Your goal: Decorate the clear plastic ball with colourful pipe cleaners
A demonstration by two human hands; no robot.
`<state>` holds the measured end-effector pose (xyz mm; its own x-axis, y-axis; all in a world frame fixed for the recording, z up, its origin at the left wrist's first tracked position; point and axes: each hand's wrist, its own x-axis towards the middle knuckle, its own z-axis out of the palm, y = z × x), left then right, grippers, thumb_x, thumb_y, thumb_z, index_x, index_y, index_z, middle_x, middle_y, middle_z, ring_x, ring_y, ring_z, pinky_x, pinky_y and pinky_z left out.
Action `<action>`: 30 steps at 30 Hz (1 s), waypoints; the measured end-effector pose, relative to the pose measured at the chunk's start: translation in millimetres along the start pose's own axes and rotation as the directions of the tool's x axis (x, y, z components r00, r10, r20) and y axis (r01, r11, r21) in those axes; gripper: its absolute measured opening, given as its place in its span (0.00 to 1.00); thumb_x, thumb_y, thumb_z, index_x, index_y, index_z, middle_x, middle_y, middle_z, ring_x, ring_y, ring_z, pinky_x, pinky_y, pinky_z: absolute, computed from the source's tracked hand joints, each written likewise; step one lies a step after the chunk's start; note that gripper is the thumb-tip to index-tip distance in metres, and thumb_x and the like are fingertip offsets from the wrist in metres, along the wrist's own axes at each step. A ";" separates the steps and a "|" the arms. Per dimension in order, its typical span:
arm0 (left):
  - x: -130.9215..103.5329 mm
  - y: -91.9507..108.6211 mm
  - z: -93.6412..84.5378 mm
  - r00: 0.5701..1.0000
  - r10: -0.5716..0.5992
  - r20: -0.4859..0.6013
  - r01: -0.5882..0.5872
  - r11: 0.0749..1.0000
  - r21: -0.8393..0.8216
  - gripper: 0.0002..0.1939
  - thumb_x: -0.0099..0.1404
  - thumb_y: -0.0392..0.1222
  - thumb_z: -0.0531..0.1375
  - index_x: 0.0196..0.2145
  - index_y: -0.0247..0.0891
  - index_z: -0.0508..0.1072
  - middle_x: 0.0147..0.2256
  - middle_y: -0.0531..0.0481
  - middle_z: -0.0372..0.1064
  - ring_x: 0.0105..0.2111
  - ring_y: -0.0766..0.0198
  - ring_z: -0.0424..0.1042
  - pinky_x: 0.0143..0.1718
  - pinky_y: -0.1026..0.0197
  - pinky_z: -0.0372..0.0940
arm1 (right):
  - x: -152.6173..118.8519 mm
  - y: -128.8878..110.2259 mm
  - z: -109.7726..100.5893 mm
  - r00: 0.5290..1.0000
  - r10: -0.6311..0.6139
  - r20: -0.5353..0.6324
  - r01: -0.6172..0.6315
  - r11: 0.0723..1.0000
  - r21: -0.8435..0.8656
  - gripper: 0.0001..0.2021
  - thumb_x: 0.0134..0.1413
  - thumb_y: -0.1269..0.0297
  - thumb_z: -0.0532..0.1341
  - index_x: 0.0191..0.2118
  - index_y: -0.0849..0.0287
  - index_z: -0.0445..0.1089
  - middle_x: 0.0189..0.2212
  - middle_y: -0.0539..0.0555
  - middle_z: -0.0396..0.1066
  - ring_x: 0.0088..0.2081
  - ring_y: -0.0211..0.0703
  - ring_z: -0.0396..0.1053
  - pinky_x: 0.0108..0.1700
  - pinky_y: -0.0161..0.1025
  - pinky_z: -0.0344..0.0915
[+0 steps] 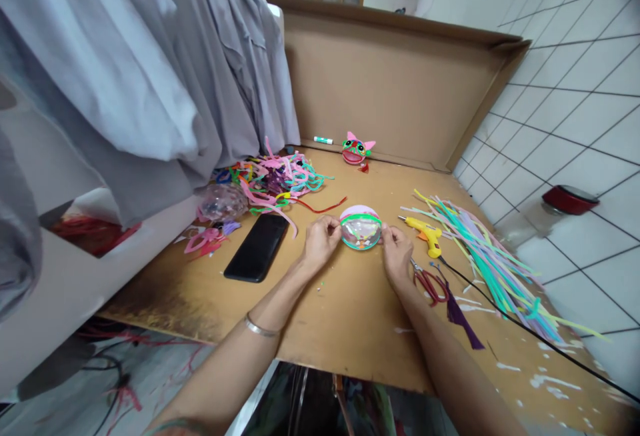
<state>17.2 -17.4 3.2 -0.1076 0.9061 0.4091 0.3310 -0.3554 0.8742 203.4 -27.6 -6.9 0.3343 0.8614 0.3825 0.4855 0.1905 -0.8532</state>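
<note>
Between my two hands, over the middle of the table, is a round clear plastic piece edged with pink, green and teal pipe cleaner. My left hand pinches its left edge with thumb and finger. At the opposite edge, my right hand pinches it the same way. Just right of that hand lie red-handled scissors and a yellow glue gun with a black cord. A black phone lies flat to the left of my left hand.
Tangled pipe cleaners and a clear plastic bag lie at the left. Long pastel pipe cleaners and a purple tassel lie at the right. A pink-eared figure and a glue stick sit before the cardboard wall.
</note>
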 end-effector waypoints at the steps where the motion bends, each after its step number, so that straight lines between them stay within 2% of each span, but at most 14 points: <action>1: 0.4 0.6 0.3 1.000 -0.016 -0.006 0.016 0.999 -0.027 0.03 0.51 0.34 0.57 0.22 0.36 0.70 0.31 0.46 0.75 0.31 0.63 0.72 0.37 0.61 0.65 | 0.8 2.5 1.1 1.000 0.023 -0.005 -0.022 0.999 0.031 0.23 0.53 0.43 0.54 0.20 0.57 0.62 0.15 0.46 0.59 0.22 0.37 0.59 0.26 0.34 0.56; 4: 2.7 0.9 1.5 0.993 -0.122 0.008 0.121 0.978 -0.169 0.03 0.49 0.35 0.58 0.19 0.36 0.70 0.31 0.46 0.75 0.33 0.61 0.73 0.38 0.61 0.66 | 4.3 7.7 3.4 0.996 0.090 -0.016 -0.087 0.985 0.151 0.23 0.48 0.41 0.58 0.19 0.57 0.62 0.15 0.46 0.59 0.21 0.36 0.59 0.25 0.33 0.57; 8: 5.6 -1.1 1.6 0.961 -0.260 0.092 0.275 0.892 -0.359 0.03 0.44 0.37 0.61 0.19 0.35 0.72 0.32 0.45 0.76 0.35 0.60 0.73 0.39 0.61 0.66 | 9.4 7.1 3.3 0.988 0.153 -0.025 -0.138 0.939 0.315 0.23 0.39 0.41 0.63 0.18 0.58 0.62 0.14 0.44 0.56 0.19 0.33 0.53 0.22 0.33 0.53; 13: 5.6 -2.5 -0.7 0.917 -0.364 0.162 0.396 0.796 -0.458 0.05 0.41 0.38 0.63 0.19 0.34 0.73 0.29 0.46 0.76 0.26 0.66 0.70 0.32 0.63 0.65 | 12.1 3.2 1.6 0.985 0.168 0.042 -0.172 0.906 0.387 0.22 0.35 0.42 0.65 0.18 0.58 0.62 0.14 0.44 0.56 0.19 0.33 0.53 0.24 0.33 0.53; 20: 7.1 -3.7 -0.4 0.909 -0.385 0.159 0.412 0.774 -0.481 0.04 0.40 0.37 0.63 0.18 0.34 0.73 0.26 0.48 0.75 0.26 0.67 0.69 0.33 0.63 0.65 | 12.8 2.0 2.3 0.975 0.215 0.056 -0.215 0.852 0.478 0.19 0.32 0.49 0.69 0.19 0.58 0.65 0.15 0.44 0.60 0.21 0.33 0.56 0.25 0.33 0.57; 26: 9.0 -3.9 -1.8 0.911 -0.373 0.175 0.411 0.792 -0.452 0.06 0.40 0.38 0.63 0.19 0.34 0.72 0.30 0.46 0.75 0.31 0.63 0.71 0.37 0.61 0.65 | 14.4 6.2 1.5 0.969 0.177 0.170 -0.242 0.802 0.546 0.17 0.33 0.51 0.69 0.21 0.57 0.65 0.18 0.46 0.65 0.23 0.36 0.64 0.31 0.38 0.66; 30: 9.8 -2.2 -5.5 0.916 -0.368 0.160 0.400 0.797 -0.453 0.06 0.40 0.39 0.64 0.19 0.35 0.71 0.30 0.46 0.75 0.31 0.63 0.71 0.37 0.61 0.64 | 13.4 6.0 1.5 0.948 0.226 0.225 -0.317 0.752 0.578 0.16 0.31 0.54 0.70 0.21 0.57 0.65 0.18 0.46 0.66 0.24 0.36 0.65 0.32 0.38 0.67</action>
<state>10.3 -9.0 6.8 -0.0704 0.9975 0.0108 -0.2041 -0.0250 0.9786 209.6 -14.2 -7.4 0.2453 0.9653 0.0898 -0.2080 0.1429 -0.9676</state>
